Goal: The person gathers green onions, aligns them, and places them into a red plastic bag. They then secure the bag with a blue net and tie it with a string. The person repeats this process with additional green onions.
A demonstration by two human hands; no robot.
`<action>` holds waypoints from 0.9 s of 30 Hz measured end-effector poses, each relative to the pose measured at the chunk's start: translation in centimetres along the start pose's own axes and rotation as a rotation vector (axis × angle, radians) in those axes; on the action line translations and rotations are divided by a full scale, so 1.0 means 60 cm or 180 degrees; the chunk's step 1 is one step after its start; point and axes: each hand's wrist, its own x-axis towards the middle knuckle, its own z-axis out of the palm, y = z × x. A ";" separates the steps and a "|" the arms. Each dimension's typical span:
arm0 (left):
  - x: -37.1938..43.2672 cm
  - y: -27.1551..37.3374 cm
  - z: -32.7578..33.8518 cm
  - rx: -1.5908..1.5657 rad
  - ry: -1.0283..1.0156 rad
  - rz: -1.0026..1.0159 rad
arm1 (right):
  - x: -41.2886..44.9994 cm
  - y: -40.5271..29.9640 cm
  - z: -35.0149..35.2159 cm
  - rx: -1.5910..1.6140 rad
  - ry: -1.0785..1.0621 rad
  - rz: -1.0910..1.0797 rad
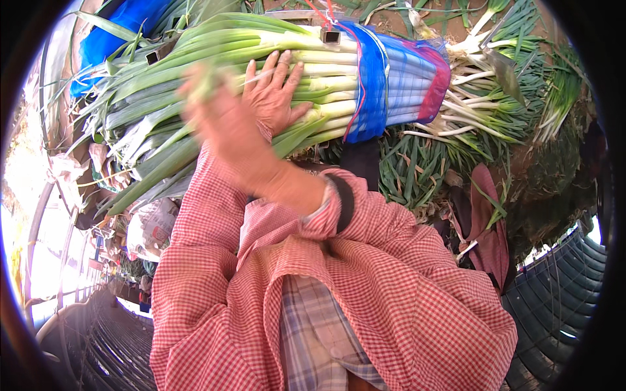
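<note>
A thick bundle of long green onions (327, 71) lies across in front of me, leafy tops to the left and white stalks to the right. Blue mesh with a pinkish-red border (374, 83) wraps its right end. My left hand (276, 93) presses flat on the stalks, fingers spread and a ring on one finger. My right hand (220, 112) crosses over my left forearm, above the green leaves (161, 105). It is blurred by motion. Some green shows at its fingers, but whether it grips a leaf cannot be told.
Square metal tube ends (331, 36) stick up at the bundle's far edge, with red string (326, 12) by one. Loose green onions (481, 102) lie to the right, near a flat metal piece (508, 78). Blue mesh (110, 36) lies far left; a white printed sack (151, 227) is nearer.
</note>
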 end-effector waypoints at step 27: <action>-0.087 -0.041 -0.045 0.0138 -0.0211 0.0385 | -0.027 0.248 -0.326 -0.4049 0.2217 -0.1166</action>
